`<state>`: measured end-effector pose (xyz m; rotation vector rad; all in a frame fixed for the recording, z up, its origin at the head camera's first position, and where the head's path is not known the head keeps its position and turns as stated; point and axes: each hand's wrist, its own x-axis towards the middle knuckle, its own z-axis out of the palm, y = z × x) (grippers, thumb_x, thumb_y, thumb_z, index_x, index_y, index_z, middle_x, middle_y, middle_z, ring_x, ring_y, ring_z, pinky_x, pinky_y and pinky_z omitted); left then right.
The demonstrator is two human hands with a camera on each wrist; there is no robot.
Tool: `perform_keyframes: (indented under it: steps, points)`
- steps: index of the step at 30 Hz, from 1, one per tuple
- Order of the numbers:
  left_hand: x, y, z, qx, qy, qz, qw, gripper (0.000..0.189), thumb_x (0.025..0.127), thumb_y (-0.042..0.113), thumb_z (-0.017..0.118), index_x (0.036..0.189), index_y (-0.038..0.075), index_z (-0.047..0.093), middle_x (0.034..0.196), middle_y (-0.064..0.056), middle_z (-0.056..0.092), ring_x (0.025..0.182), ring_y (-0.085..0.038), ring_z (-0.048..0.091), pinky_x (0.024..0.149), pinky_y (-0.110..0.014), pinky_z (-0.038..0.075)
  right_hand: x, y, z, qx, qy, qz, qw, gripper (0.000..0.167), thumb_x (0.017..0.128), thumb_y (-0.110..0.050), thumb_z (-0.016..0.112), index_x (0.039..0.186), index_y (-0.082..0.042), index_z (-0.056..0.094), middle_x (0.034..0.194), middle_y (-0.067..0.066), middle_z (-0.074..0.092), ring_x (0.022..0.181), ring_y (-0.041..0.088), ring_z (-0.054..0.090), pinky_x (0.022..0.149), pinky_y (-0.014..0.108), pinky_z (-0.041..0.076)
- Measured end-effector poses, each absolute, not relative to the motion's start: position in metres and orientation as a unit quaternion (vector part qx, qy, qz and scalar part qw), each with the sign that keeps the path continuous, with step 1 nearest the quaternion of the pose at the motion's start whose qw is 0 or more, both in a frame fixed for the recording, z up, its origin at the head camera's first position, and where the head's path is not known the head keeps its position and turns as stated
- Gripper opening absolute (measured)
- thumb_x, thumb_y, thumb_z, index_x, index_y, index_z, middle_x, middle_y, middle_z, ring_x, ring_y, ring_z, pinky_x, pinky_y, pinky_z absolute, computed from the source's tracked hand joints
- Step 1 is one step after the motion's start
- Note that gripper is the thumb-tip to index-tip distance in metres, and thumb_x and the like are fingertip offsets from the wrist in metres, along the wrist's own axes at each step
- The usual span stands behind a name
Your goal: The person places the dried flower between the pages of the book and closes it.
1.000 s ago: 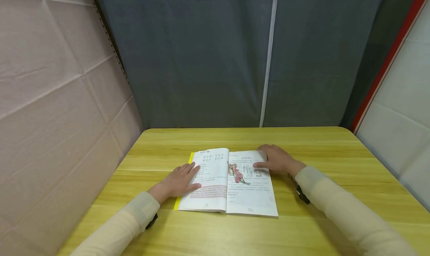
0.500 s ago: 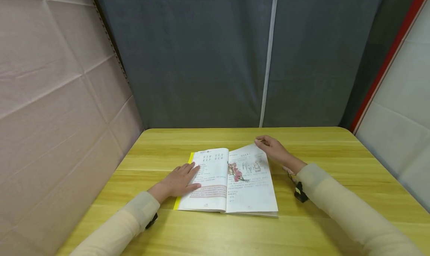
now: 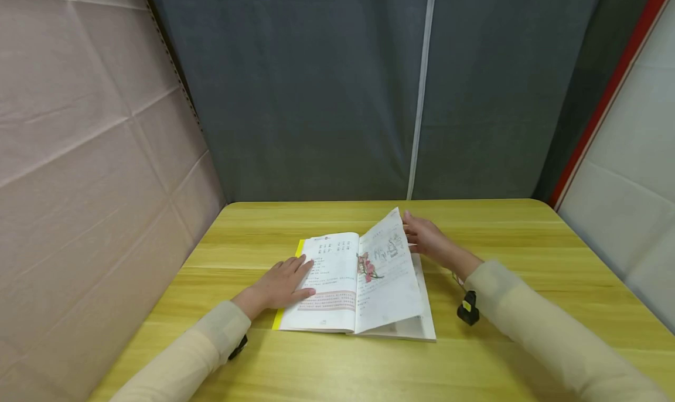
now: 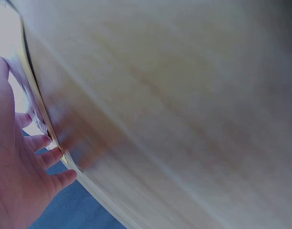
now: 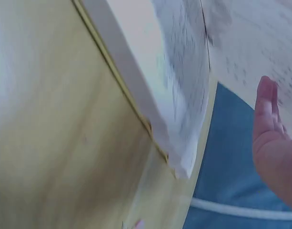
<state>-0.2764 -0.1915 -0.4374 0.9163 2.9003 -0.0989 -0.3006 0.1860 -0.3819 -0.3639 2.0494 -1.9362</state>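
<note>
An open book (image 3: 329, 273) with a yellow cover edge lies on the wooden table. My left hand (image 3: 280, 282) rests flat on its left page, fingers spread; the left wrist view shows that hand (image 4: 26, 167) at the book's edge. On the right side, a page (image 3: 387, 273) with a pink flower drawing stands partly lifted, its outer edge raised and leaning left. My right hand (image 3: 429, 241) is at that raised edge, fingers behind the page. In the right wrist view the right hand (image 5: 274, 129) has fairly straight fingers against the lifted page (image 5: 250, 47).
The table (image 3: 327, 367) is light wood with rounded back corners. Behind it hangs a dark grey curtain (image 3: 316, 97) with a pale vertical strip. A pale cloth wall (image 3: 95, 156) stands on the left, and a white panel (image 3: 633, 156) with a red border on the right.
The right hand has moved from lying on the right page to its outer edge. That page has risen off the pages beneath and tilted left. The left hand has stayed in place.
</note>
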Motion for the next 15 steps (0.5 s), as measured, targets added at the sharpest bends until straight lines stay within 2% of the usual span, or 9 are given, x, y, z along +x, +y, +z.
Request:
perform_keyframes:
  steps: [4, 7, 10, 15]
  points:
    - [-0.277, -0.191, -0.438, 0.299, 0.953, -0.032, 0.048, 0.079, 0.098, 0.062, 0.035, 0.155, 0.008, 0.024, 0.157, -0.016, 0.024, 0.141, -0.035, 0.026, 0.11, -0.053, 0.025, -0.292, 0.175, -0.385, -0.156, 0.661, -0.711, 0.18, 0.073, 0.105, -0.048, 0.02, 0.143, 0.014, 0.028, 0.123, 0.018, 0.061, 0.095, 0.013, 0.065, 0.078, 0.031, 0.054]
    - [-0.277, -0.191, -0.438, 0.296, 0.954, -0.031, 0.048, 0.079, 0.098, 0.062, 0.035, 0.155, 0.008, 0.024, 0.157, -0.016, 0.024, 0.141, -0.035, 0.026, 0.11, -0.053, 0.025, -0.286, 0.168, -0.39, -0.174, 0.645, -0.718, 0.197, 0.073, 0.105, -0.048, 0.019, 0.141, 0.015, 0.029, 0.115, 0.009, 0.065, 0.095, 0.012, 0.066, 0.078, 0.031, 0.054]
    - [-0.277, -0.19, -0.439, 0.292, 0.955, -0.033, 0.05, 0.08, 0.097, 0.063, 0.034, 0.155, 0.009, 0.023, 0.158, -0.015, 0.023, 0.141, -0.034, 0.026, 0.11, -0.053, 0.025, -0.28, 0.161, -0.396, -0.189, 0.662, -0.697, 0.201, 0.071, 0.106, -0.047, 0.022, 0.141, 0.013, 0.033, 0.118, 0.013, 0.063, 0.099, 0.016, 0.065, 0.083, 0.035, 0.053]
    - [-0.278, -0.191, -0.439, 0.29, 0.955, -0.034, 0.054, 0.08, 0.097, 0.063, 0.033, 0.155, 0.01, 0.022, 0.158, -0.015, 0.022, 0.142, -0.034, 0.025, 0.11, -0.052, 0.024, -0.268, 0.147, -0.407, -0.23, 0.734, -0.62, 0.157, 0.06, 0.107, -0.039, 0.033, 0.138, 0.011, 0.043, 0.124, 0.023, 0.06, 0.106, 0.027, 0.063, 0.087, 0.045, 0.051]
